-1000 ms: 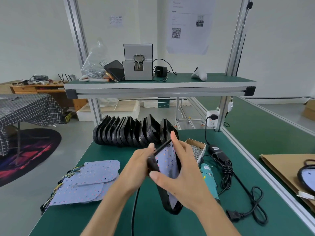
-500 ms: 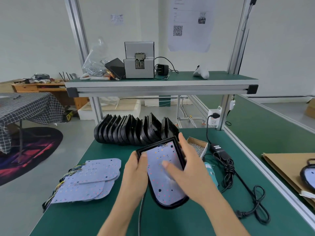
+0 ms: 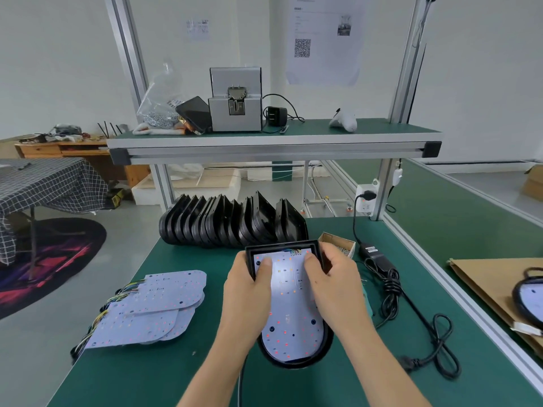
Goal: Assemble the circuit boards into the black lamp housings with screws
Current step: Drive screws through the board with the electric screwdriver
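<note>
Pressing down with both thumbs, the hands seat a white circuit board inside a black lamp housing that lies flat on the green surface, directly in front of the person. The left hand grasps the housing's left wall, thumb on the board; the right hand grasps the right wall the same way. The board appears to sit within the rim, its coloured wires at the far, square end.

The risk, as I judge it, is that those wires get pinched under the board's far edge, or that the board settles slightly off its screw holes, so that screws would later bite crooked; uneven thumb pressure could also lift the near, rounded end.

Partly hidden just right of the right hand lies a teal electric screwdriver, with its black power cord coiled beyond. To the left, a loose stack of spare boards rests on the surface, wires trailing off its left side. Just past the housing stands a small open cardboard box holding small silver screws. Farther back, a row of empty housings stands on edge. On the upper shelf sits a clear bag with what looks like more hardware.
</note>
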### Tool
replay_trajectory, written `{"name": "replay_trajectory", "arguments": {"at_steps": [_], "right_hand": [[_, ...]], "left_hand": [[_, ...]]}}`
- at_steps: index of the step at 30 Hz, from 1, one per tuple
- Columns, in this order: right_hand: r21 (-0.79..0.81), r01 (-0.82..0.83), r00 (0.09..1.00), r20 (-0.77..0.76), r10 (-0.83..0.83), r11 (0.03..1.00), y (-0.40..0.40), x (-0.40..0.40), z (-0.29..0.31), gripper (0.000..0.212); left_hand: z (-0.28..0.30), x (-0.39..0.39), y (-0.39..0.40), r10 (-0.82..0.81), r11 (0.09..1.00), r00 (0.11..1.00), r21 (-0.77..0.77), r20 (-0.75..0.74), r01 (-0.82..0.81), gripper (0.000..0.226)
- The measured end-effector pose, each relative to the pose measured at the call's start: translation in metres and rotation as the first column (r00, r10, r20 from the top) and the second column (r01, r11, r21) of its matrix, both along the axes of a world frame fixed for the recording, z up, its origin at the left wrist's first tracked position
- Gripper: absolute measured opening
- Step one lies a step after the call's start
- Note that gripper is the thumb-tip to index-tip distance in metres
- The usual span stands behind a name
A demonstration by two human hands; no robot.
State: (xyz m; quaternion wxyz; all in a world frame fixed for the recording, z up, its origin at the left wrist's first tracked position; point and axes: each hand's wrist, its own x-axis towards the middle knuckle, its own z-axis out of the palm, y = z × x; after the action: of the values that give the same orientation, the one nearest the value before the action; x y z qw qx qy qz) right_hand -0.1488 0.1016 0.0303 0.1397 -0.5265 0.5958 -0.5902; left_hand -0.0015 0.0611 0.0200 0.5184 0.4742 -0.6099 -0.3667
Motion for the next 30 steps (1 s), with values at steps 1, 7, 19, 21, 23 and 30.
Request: {"name": "replay_trajectory", "arguments": {"at_steps": [1,7,19,21,23,30], "right_hand": [[0.002,0.017,1.0,-0.023,-0.017,1.0,0.0,0.0,0.001,0.042],[0.006,0.065,0.994,-0.093,-0.064,0.998,0.0,-0.005,0.006,0.043],[0.042,0.03,0.954,0.298,-0.041,0.999,-0.01,-0.026,0.003,0.019],[0.031,0.043,0.951,0.304,-0.051,0.999,-0.014,-0.03,0.006,0.017],[-0.005,0.047,0.966,0.254,-0.044,0.999,-0.018,-0.03,0.014,0.015],[-0.245,0.061,0.994,0.104,-0.036,0.968,-0.042,-0.032,0.091,0.016]], "left_hand": [[0.001,-0.001,0.0,0.012,1.0,1.0,-0.004,0.006,-0.012,0.017],[0.006,-0.007,-0.007,0.006,1.0,0.999,0.021,0.038,-0.007,0.019],[0.002,-0.002,0.001,-0.213,0.96,0.977,0.178,-0.033,0.215,0.045],[-0.001,-0.002,0.002,-0.231,0.96,0.971,0.178,0.059,0.217,0.028],[0.003,-0.005,-0.001,-0.208,0.975,0.974,0.1,0.09,0.199,0.005],[0.068,-0.013,-0.032,-0.187,0.964,0.982,-0.194,0.003,0.184,0.009]]}}
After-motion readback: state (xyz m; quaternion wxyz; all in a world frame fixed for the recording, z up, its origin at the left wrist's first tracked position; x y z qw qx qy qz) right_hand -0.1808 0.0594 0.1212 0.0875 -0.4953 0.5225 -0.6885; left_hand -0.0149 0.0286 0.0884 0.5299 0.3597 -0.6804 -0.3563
